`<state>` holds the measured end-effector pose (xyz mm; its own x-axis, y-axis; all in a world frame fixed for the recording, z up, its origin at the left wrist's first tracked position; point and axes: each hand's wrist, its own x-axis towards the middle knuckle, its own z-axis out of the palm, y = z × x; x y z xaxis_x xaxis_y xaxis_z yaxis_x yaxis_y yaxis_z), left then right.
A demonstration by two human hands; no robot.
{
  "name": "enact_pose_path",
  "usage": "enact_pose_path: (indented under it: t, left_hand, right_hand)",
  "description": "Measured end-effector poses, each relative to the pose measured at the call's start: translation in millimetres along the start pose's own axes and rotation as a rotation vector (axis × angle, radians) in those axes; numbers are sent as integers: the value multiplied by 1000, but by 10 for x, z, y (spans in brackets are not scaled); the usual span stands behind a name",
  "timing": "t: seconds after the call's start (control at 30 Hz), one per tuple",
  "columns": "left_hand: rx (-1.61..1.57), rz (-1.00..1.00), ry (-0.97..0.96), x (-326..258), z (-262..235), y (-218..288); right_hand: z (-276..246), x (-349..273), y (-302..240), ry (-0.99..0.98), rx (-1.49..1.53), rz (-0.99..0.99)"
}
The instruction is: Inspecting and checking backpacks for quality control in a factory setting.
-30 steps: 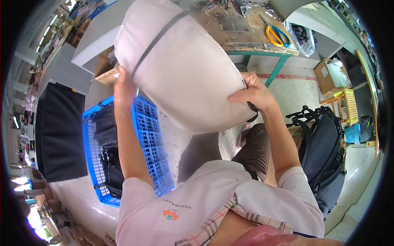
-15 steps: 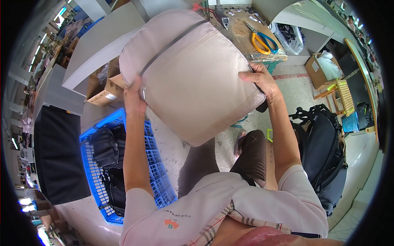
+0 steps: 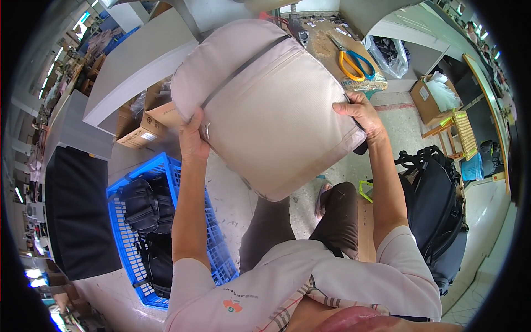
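A large pale beige fabric bag point(image 3: 271, 116) with a dark strip across its upper part hangs tilted in front of me, held between both hands. Its left edge is gripped by my left hand point(image 3: 193, 137), thumb on the near face and the other fingers mostly hidden behind. On the opposite edge, near a lower corner, my right hand point(image 3: 364, 117) is closed with its thumb lying over the fabric. A bit of black material shows below that hand. Whatever is on the bag's far side is hidden.
Scissors with yellow and blue handles point(image 3: 354, 62) lie on a worn stool top point(image 3: 323, 52) beyond the bag. To the left stands a blue plastic basket point(image 3: 119, 227) with black bags. Black backpacks point(image 3: 437, 205) are at the right. Cardboard boxes point(image 3: 138, 130) sit under the bench.
The bag and both my hands have shifted slightly right and down in the view. My grip on both edges stays the same.
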<state>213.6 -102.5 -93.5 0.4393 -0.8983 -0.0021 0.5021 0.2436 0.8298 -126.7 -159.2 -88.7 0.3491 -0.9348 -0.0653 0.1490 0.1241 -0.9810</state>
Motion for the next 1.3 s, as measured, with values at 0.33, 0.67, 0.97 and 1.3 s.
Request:
enact_pose_path:
  t: [0.33, 0.67, 0.97, 1.3]
  left_hand:
    - [-3, -48, -50, -40, -81, -79]
    - [17, -52, -85, -135, -175, -171]
    - [1631, 786, -600, -1052, 611, 927]
    - [854, -30, 23, -1514, -725, 1635]
  right_hand:
    - [26, -219, 90, 39, -3, -9]
    - [-18, -413, 106, -4, 1, -40]
    - [1078, -218, -528, -1002, -743, -626]
    - [1417, -294, -267, 177, -456, -763]
